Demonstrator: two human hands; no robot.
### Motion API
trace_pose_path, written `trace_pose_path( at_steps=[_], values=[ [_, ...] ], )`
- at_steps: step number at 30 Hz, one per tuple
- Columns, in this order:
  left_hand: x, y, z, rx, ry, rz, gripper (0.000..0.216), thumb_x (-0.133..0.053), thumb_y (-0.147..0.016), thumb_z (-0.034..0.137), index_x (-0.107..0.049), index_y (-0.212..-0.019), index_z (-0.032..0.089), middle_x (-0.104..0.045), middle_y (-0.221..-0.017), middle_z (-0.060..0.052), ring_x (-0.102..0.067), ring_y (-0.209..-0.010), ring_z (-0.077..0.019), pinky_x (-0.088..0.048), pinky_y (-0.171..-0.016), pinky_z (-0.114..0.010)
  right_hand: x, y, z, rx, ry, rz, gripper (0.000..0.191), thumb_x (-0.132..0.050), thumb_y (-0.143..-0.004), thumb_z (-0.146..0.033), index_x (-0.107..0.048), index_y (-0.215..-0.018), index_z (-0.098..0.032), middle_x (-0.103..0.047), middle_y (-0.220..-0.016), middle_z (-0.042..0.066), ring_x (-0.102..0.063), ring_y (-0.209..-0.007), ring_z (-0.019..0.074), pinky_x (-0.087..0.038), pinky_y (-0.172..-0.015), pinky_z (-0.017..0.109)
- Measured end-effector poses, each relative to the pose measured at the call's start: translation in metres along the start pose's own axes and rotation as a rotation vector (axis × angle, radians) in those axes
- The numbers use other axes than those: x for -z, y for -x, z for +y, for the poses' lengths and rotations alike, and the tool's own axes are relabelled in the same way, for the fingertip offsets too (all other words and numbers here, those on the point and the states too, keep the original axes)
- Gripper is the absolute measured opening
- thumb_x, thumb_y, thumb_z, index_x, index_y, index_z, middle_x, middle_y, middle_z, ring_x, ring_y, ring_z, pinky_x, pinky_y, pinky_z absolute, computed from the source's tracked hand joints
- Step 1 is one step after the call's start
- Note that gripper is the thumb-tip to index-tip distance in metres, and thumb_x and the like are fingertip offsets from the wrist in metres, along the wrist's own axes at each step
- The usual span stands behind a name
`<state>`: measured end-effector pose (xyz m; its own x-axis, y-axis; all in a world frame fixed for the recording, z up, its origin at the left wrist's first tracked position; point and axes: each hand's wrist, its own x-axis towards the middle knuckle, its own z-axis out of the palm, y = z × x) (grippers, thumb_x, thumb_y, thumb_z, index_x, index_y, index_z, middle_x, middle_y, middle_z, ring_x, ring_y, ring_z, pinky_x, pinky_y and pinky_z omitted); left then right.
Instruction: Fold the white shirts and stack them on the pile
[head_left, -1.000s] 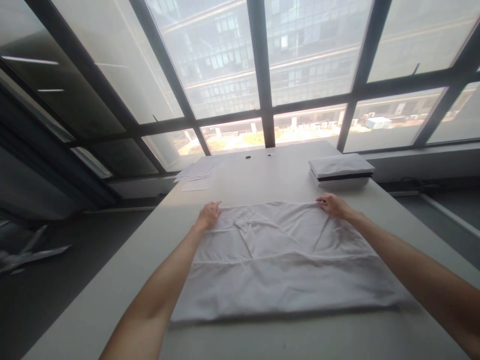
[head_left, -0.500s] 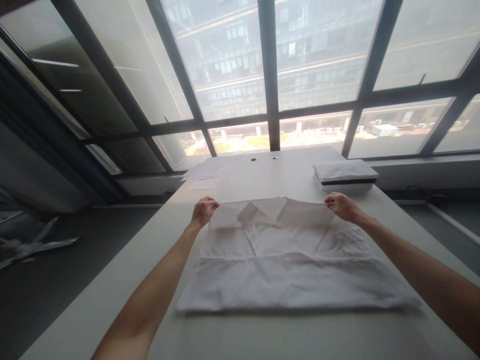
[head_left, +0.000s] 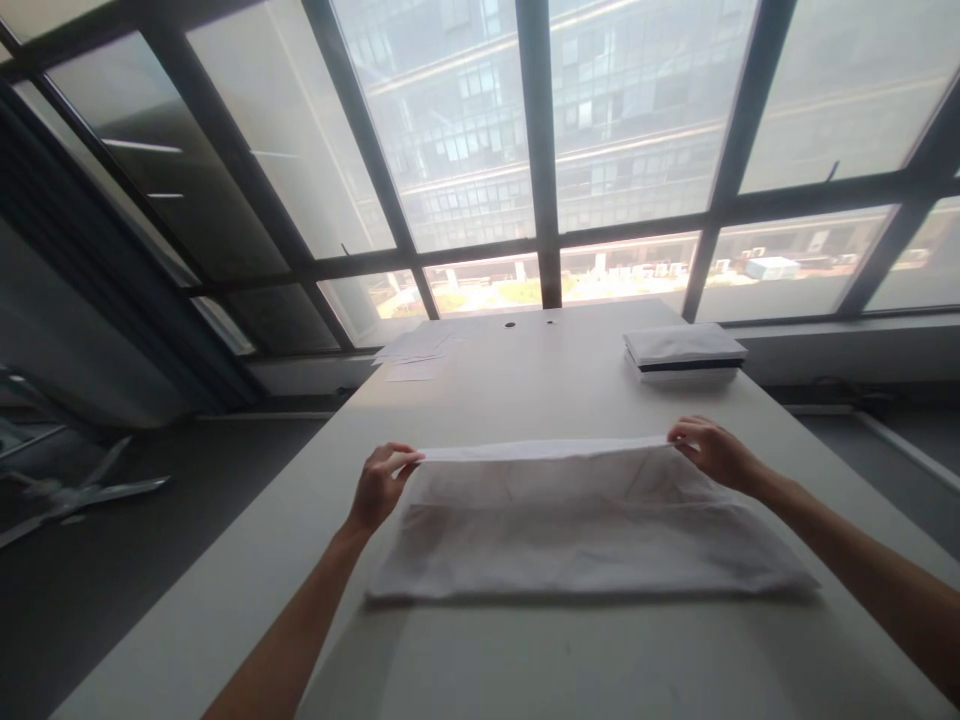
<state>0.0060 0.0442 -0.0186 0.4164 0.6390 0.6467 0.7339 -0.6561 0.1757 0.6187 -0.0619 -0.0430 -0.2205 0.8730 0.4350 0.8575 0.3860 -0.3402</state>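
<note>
A thin, partly see-through white cloth (head_left: 577,550) lies spread across the table in front of me, with folded layers and a crosswise line showing through it. Its far edge is raised off the table and pulled taut between both hands. At the left end of that edge, my left hand (head_left: 381,485) pinches the cloth between thumb and fingers. My right hand (head_left: 711,452) pinches the right end in the same way. The cloth's near edge rests on the table. Whether it is a garment I cannot tell.
On the white table (head_left: 525,390), a folded white stack (head_left: 684,345) with a dark band stands at the back right. Several paper sheets (head_left: 412,350) lie at the back left. Large windows (head_left: 472,130) rise behind. A metal-legged stand (head_left: 90,490) is on the floor at left.
Both hands have drawn the far edge of the cloth toward me, still holding it. The angled folds that showed near that edge are now mostly covered.
</note>
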Motion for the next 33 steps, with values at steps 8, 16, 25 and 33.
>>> trace_pose_path(
  at_steps=[8, 16, 25, 33],
  values=[
    [0.001, 0.053, 0.016, 0.048, 0.007, -0.200, 0.021, -0.058, -0.094, 0.033, -0.078, -0.098, 0.029, -0.069, -0.104, -0.006, -0.062, -0.098, -0.0242, -0.051, -0.091, -0.041, -0.017, 0.038, -0.014, -0.021, 0.067, -0.137, 0.018, -0.051, -0.084, -0.012, -0.066, -0.084, -0.022, -0.068, -0.093, 0.007, -0.060, -0.088, 0.0235, -0.045, -0.081, 0.035],
    [0.006, 0.050, 0.023, 0.125, -0.034, -0.367, 0.033, -0.052, -0.081, 0.017, -0.078, -0.093, 0.033, -0.070, -0.116, -0.004, -0.061, -0.111, -0.0277, -0.050, -0.100, -0.047, -0.013, 0.033, -0.020, -0.120, 0.098, -0.245, 0.025, -0.050, -0.080, -0.010, -0.072, -0.082, -0.024, -0.071, -0.095, 0.007, -0.064, -0.088, 0.0238, -0.045, -0.082, 0.034],
    [-0.065, -0.026, 0.128, -0.002, 0.085, -0.335, 0.038, -0.043, -0.097, 0.024, -0.065, -0.129, 0.025, -0.065, -0.130, -0.007, -0.057, -0.124, -0.0228, -0.043, -0.111, -0.043, -0.050, -0.028, -0.082, -0.135, 0.072, -0.055, 0.031, -0.045, -0.093, -0.020, -0.071, -0.110, -0.018, -0.070, -0.114, 0.012, -0.061, -0.110, 0.0258, -0.045, -0.100, 0.036],
    [-0.121, -0.035, 0.151, -0.118, 0.028, -0.731, 0.055, -0.032, -0.104, 0.053, -0.034, -0.156, 0.035, -0.025, -0.165, -0.004, -0.017, -0.153, -0.0302, -0.015, -0.121, -0.059, -0.102, -0.034, -0.079, -0.119, 0.126, -0.233, 0.052, -0.034, -0.102, -0.040, -0.049, -0.147, -0.017, -0.041, -0.157, 0.016, -0.032, -0.147, 0.0310, -0.027, -0.118, 0.052]
  ],
)
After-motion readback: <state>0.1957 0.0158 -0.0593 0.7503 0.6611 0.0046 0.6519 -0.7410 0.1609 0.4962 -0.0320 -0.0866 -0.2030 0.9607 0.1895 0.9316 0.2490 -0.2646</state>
